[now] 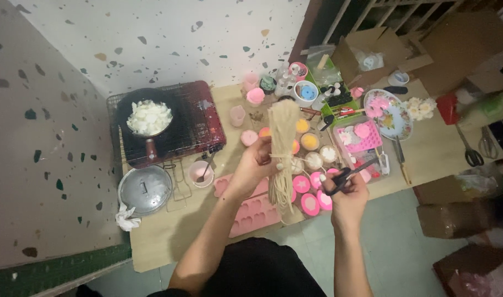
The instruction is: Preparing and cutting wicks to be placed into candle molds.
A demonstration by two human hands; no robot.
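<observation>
Left hand (257, 162) grips tall beige bundle of wick strings (283, 148) above wooden desk (169, 231); right hand (347, 190) clamps black-handled scissors (345, 176). Loose strands could slip from the bundle or get cut unevenly.

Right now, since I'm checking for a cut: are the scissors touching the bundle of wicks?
Apart. The head view shows the scissors in the right hand, with a gap to the wick bundle held by the left hand.
</observation>
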